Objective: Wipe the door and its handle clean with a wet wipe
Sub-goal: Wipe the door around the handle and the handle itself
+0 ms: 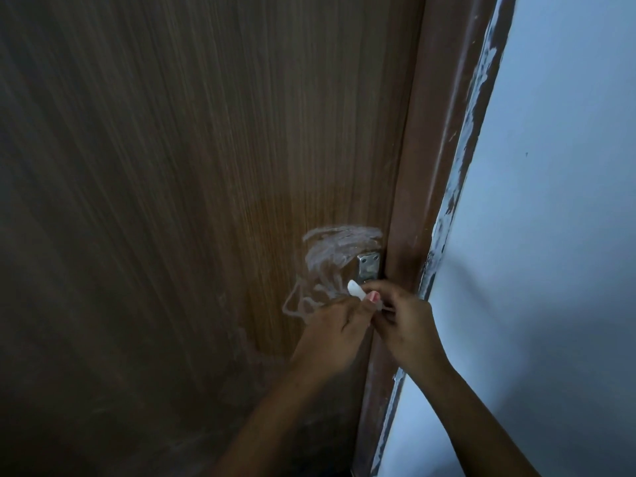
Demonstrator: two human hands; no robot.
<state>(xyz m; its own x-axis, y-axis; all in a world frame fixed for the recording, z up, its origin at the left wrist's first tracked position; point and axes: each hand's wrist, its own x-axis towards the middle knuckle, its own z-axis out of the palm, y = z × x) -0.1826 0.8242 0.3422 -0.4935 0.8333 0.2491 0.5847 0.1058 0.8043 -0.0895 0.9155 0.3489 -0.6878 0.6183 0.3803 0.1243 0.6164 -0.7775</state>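
A brown wood-grain door (pixel 192 187) fills the left and middle of the head view. White smeared scribbles (pixel 330 256) mark it just left of a small metal handle plate (pixel 368 266). Both hands meet right below that plate. My left hand (pixel 330 335) and my right hand (pixel 406 325) each have curled fingers pinching a small white wet wipe (pixel 356 290), whose end sticks up between them. Most of the wipe is hidden by the fingers, and the lower part of the handle is hidden behind the hands.
A brown door frame (pixel 420 173) runs beside the door's right edge. Beyond it is a pale blue wall (pixel 550 235), with chipped white paint (pixel 461 160) along the seam. Faint whitish smudges show on the lower door.
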